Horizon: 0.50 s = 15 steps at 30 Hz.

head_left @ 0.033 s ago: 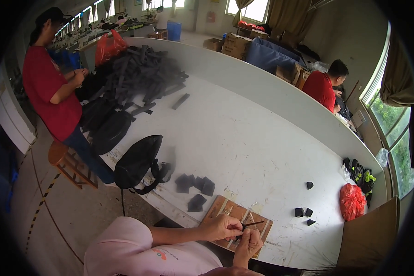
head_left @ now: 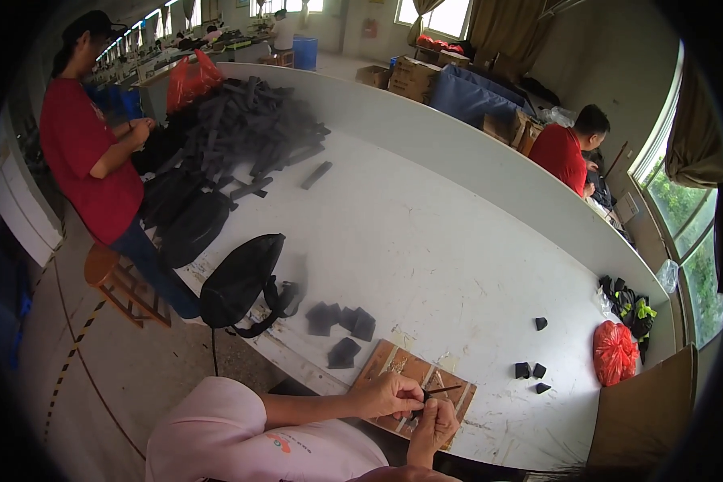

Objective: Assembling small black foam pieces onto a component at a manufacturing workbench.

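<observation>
My left hand (head_left: 390, 395) and my right hand (head_left: 435, 422) meet over a brown wooden board (head_left: 400, 361) at the table's near edge. Both are closed, fingertips pinched around a small black piece, mostly hidden by the fingers. A thin dark stick (head_left: 445, 390) pokes out between them toward the right; which hand grips it I cannot tell. Left of the board lie several flat black pieces (head_left: 343, 353). Farther right, several small folded black pieces (head_left: 523, 370) rest on the white table (head_left: 426, 265).
A black bag (head_left: 243, 277) with a strap stands at the table's left edge. Behind it rises a heap of black strips (head_left: 245, 128). A red plastic bag (head_left: 615, 353) sits at the right. One person (head_left: 88, 153) stands at left; another (head_left: 561, 157) works beyond the partition.
</observation>
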{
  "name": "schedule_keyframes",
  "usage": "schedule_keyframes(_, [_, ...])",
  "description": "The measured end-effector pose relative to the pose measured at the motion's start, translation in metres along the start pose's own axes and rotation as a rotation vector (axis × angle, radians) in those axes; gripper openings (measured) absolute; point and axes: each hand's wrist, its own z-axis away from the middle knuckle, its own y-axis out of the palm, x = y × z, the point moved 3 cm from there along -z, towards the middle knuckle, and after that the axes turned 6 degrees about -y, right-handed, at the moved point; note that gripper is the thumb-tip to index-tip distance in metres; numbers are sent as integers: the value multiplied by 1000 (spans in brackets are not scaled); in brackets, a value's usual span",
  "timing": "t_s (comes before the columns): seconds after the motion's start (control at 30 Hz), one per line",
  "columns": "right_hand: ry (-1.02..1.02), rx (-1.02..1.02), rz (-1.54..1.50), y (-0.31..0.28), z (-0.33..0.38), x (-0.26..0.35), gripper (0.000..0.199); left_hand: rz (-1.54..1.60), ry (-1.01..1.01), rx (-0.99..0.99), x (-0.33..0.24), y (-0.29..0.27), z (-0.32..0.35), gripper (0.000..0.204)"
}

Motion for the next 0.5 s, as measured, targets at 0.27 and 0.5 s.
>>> schedule_keyframes(0.27, [254,31,-277,-1,1,1,27,416,-197,184,8,-7,-11,8])
schedule_keyframes(0.5, [170,10,-185,-1,-3,-7,26,360,-150,63,12,-8,-10,9])
